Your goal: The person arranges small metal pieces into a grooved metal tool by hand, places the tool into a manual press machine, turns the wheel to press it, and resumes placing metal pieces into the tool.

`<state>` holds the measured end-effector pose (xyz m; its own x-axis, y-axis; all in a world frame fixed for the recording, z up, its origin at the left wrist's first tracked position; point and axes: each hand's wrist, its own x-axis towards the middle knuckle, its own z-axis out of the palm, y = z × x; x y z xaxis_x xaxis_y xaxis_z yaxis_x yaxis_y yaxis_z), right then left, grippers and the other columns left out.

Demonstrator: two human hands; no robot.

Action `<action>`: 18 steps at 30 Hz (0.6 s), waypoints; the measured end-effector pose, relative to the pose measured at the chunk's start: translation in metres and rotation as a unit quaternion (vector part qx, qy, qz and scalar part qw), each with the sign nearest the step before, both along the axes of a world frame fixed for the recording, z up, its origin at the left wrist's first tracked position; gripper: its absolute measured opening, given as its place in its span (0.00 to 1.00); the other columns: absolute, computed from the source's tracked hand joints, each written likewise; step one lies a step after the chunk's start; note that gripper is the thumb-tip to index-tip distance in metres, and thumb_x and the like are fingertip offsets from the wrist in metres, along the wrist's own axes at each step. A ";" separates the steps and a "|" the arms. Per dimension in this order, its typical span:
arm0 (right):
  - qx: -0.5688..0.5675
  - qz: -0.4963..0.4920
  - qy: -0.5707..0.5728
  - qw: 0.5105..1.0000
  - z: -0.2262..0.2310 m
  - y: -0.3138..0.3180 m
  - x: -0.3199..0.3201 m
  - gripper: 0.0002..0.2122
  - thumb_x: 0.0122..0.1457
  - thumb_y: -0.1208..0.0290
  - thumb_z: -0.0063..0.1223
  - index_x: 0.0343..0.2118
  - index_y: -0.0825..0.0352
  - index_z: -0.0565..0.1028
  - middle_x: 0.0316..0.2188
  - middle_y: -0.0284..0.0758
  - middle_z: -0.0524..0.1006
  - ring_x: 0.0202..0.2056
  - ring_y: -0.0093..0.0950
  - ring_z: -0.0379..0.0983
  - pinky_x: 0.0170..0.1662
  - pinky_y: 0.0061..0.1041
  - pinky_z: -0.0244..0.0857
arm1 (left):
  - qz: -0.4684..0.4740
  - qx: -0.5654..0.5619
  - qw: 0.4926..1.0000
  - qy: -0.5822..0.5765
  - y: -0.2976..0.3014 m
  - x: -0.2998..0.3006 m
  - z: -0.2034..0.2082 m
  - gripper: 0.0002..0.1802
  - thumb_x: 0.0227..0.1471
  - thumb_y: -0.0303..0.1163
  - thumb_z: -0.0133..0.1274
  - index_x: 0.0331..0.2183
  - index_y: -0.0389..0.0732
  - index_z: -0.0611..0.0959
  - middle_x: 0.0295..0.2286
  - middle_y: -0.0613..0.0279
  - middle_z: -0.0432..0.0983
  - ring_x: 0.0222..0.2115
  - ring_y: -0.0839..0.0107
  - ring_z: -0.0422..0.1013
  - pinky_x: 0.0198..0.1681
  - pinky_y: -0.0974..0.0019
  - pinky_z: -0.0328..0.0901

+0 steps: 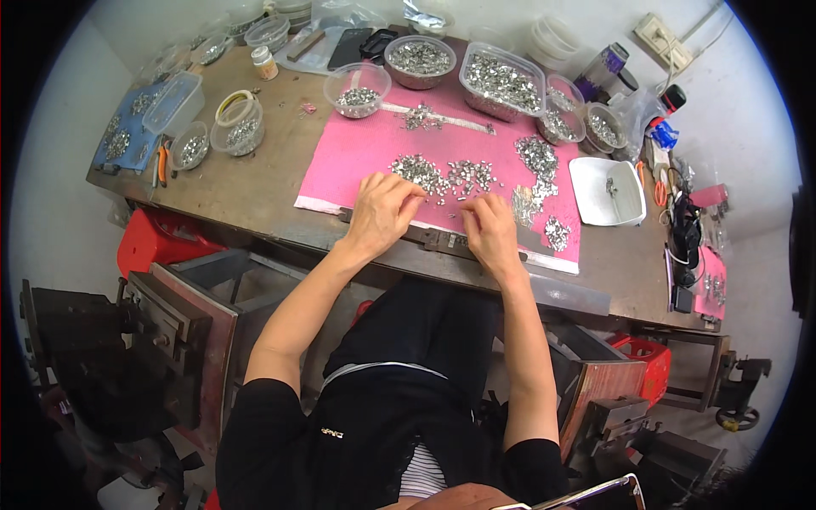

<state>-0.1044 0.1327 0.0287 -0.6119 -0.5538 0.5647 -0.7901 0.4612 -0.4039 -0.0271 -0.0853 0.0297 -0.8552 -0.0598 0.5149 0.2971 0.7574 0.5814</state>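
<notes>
Our left hand (381,212) and right hand (493,231) both have fingers drawn together; we cannot tell whether either pinches anything. We see metal bits (416,172) just beyond the left hand, and a second pile (471,175) beyond the right, on a pink mat (340,174). Well right of the right hand sits a white tray (625,206).

I have the pink rectangular mat (340,161) lying across the middle of the brown flat worktop (263,161), with heaps of small silvery metal pieces (418,170) on it. Behind them stands the clear rectangular plastic tub (489,105), with the clear round plastic bowl (421,82) to its left. I see the white square tray (595,200) at the mat's right edge, and the blue flat sheet (136,127) far left on the worktop.
</notes>
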 end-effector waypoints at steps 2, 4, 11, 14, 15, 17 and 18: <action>0.018 0.003 -0.005 1.000 -0.002 -0.010 -0.004 0.04 0.56 0.77 0.60 0.34 0.64 0.78 0.32 0.36 0.74 0.37 0.37 0.71 0.42 0.37 0.62 | 0.025 -0.032 0.999 -0.011 -0.001 -0.005 -0.002 0.06 0.53 0.32 0.61 0.35 0.44 0.85 0.30 0.64 0.78 0.34 0.62 0.71 0.46 0.54 0.59; 0.038 0.009 -0.014 0.999 -0.004 -0.019 -0.005 0.04 0.56 0.76 0.59 0.34 0.63 0.79 0.31 0.36 0.73 0.36 0.37 0.70 0.43 0.37 0.62 | 0.015 -0.061 0.998 0.010 0.000 -0.010 -0.009 0.05 0.52 0.33 0.62 0.34 0.46 0.85 0.27 0.67 0.75 0.33 0.64 0.70 0.46 0.57 0.58; 0.085 0.026 0.001 0.996 -0.001 -0.022 -0.009 0.03 0.57 0.75 0.58 0.34 0.63 0.79 0.32 0.36 0.74 0.38 0.36 0.72 0.43 0.37 0.62 | 0.004 -0.101 0.994 0.037 0.004 -0.019 -0.016 0.05 0.51 0.32 0.62 0.33 0.47 0.85 0.27 0.68 0.75 0.35 0.65 0.70 0.48 0.56 0.57; 0.085 0.022 -0.064 0.994 0.001 -0.017 -0.010 0.04 0.57 0.75 0.58 0.34 0.62 0.80 0.31 0.36 0.74 0.39 0.36 0.72 0.43 0.37 0.61 | 0.006 -0.067 0.998 -0.002 -0.004 -0.014 -0.011 0.05 0.51 0.32 0.62 0.33 0.47 0.85 0.28 0.67 0.74 0.36 0.64 0.70 0.49 0.55 0.56; 0.078 0.023 -0.063 0.995 0.000 -0.017 -0.011 0.04 0.57 0.76 0.58 0.35 0.62 0.80 0.31 0.36 0.74 0.38 0.36 0.72 0.43 0.37 0.61 | 0.016 -0.063 0.998 -0.016 -0.005 -0.016 -0.010 0.05 0.51 0.32 0.62 0.33 0.47 0.85 0.28 0.67 0.74 0.36 0.64 0.70 0.49 0.55 0.56; 0.070 0.021 -0.061 0.995 0.000 -0.017 -0.010 0.04 0.57 0.76 0.58 0.35 0.63 0.80 0.31 0.36 0.74 0.38 0.36 0.72 0.43 0.37 0.61 | 0.024 -0.058 0.998 -0.029 -0.003 -0.017 -0.009 0.04 0.52 0.32 0.61 0.33 0.48 0.85 0.29 0.67 0.74 0.37 0.64 0.70 0.50 0.55 0.56; 0.066 0.026 -0.045 0.996 0.001 -0.019 -0.006 0.04 0.57 0.76 0.58 0.34 0.63 0.80 0.31 0.36 0.74 0.37 0.36 0.72 0.43 0.37 0.61 | 0.021 -0.057 0.998 -0.019 -0.003 -0.017 -0.010 0.04 0.52 0.32 0.61 0.33 0.48 0.85 0.28 0.67 0.74 0.37 0.64 0.70 0.50 0.55 0.56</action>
